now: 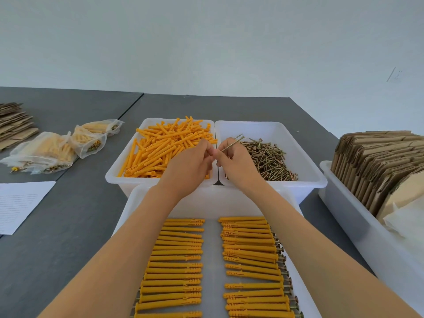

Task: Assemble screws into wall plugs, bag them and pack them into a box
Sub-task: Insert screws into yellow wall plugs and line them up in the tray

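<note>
My right hand (236, 162) pinches a long brass screw (231, 144) that points up and to the right. My left hand (190, 166) is curled beside it, fingertips meeting the right hand's; whatever it holds is hidden by its fingers. Both hands hover over the gap between a white bin of loose orange wall plugs (160, 148) and a white bin of loose screws (268, 159). Nearer me, a white tray (213, 260) holds two rows of assembled plugs (176, 267) with screw heads showing at their ends.
Filled clear bags of plugs (57, 145) lie on the grey table at the left, behind a lined paper sheet (18, 203). Flat cardboard pieces (13, 122) are stacked at the far left. A white bin of folded cardboard boxes (380, 166) stands at the right.
</note>
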